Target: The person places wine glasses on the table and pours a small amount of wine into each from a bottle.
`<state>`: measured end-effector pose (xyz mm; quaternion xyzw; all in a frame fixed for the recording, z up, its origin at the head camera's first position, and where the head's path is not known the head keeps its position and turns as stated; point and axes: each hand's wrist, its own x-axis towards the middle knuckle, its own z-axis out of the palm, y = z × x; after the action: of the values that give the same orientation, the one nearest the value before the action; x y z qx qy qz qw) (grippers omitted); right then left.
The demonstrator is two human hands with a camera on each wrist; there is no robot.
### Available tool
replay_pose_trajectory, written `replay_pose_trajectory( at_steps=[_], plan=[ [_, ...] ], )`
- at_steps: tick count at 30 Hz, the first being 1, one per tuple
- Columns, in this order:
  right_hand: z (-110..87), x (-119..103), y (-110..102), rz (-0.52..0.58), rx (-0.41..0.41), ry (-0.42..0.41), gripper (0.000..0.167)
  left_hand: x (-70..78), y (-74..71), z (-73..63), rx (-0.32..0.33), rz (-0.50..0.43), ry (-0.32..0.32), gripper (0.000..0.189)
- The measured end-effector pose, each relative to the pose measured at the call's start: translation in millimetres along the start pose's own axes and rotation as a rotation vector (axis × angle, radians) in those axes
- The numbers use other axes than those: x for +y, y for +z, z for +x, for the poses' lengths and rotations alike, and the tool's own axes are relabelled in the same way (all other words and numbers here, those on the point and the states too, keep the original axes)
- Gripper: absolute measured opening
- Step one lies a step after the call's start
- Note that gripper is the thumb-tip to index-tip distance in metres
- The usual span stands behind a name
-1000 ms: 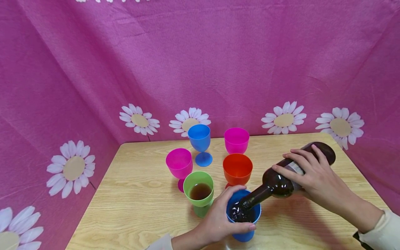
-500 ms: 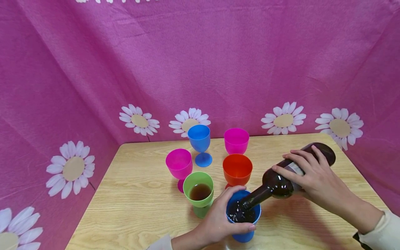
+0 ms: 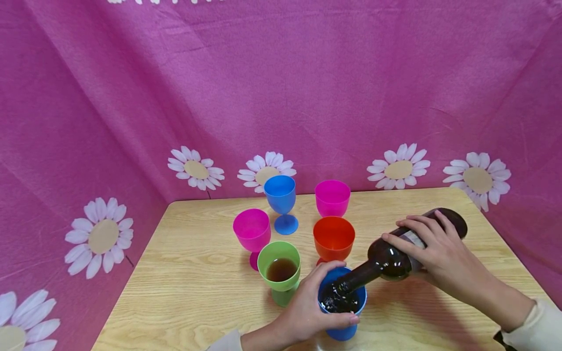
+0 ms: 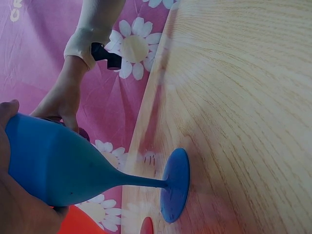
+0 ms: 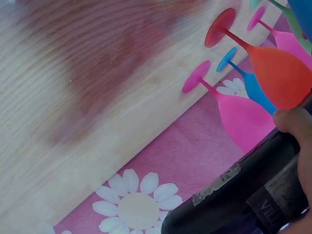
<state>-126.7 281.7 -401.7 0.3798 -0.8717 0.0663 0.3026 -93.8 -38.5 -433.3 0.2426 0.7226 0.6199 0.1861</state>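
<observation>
My left hand (image 3: pixel 309 309) grips the bowl of a blue goblet (image 4: pixel 63 161), fingers and thumb around it, its foot standing on the table. In my right hand (image 3: pixel 443 258) is a dark wine bottle (image 3: pixel 388 258), tilted down to the left with its mouth inside the goblet's rim. Dark, bubbly liquid shows in the goblet, around the bottle's mouth. Just left of it stands a green goblet (image 3: pixel 278 261) partly filled with brown liquid. The bottle's labels and dark body also appear in the right wrist view, with the thumb across it.
Behind the hands stand an orange goblet (image 3: pixel 333 239), two pink goblets (image 3: pixel 251 230) and another blue goblet (image 3: pixel 280 195). They rest on a light wooden table (image 3: pixel 184 273). A magenta cloth (image 3: pixel 281 97) with white daisies hangs around the table's back and sides.
The bottle's base and my right hand have dipped slightly, so the bottle lies a little flatter. My left hand and the held goblet stay in place.
</observation>
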Motion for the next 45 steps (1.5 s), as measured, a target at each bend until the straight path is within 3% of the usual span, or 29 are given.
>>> replay_pose_trajectory(
  at_steps=[7,11,14,15,18,25,27,32,39,45],
  plan=[
    [-4.5,-0.9,2.5,0.012,-0.035,0.013,0.073,0.7,-0.1,-0.7,0.0,0.001,0.003,0.073],
    [-7.0,-3.2,3.3,0.017,-0.066,0.036,0.106,1.2,0.2,-1.1,0.002,-0.001,0.016,0.074],
    [-8.2,-6.1,5.1,0.038,-0.067,0.065,0.106,1.0,0.3,-1.1,0.006,0.001,0.024,0.074],
    [-8.5,-7.2,5.9,0.056,-0.061,0.081,0.099,1.0,0.4,-1.0,0.007,0.001,0.028,0.074],
    [-8.6,-10.6,8.9,0.125,-0.023,0.146,0.083,1.1,0.6,-1.0,0.006,0.009,0.038,0.074],
    [-5.6,-11.2,14.8,0.335,0.085,0.283,0.087,1.3,0.7,-0.8,0.016,0.037,-0.005,0.075],
    [-4.7,-10.2,16.7,0.39,0.09,0.344,0.088,1.6,0.6,-0.9,0.018,0.042,-0.012,0.075],
    [-1.8,-8.1,21.9,0.459,0.103,0.519,0.117,2.1,0.6,-1.0,0.024,0.053,-0.002,0.075],
    [2.7,-1.6,31.5,0.614,0.067,0.729,0.113,3.1,0.7,-1.3,0.028,0.062,0.003,0.075],
    [5.5,4.9,44.8,0.754,0.077,0.842,0.108,3.7,1.3,-1.5,0.024,0.054,-0.016,0.075]
  ],
)
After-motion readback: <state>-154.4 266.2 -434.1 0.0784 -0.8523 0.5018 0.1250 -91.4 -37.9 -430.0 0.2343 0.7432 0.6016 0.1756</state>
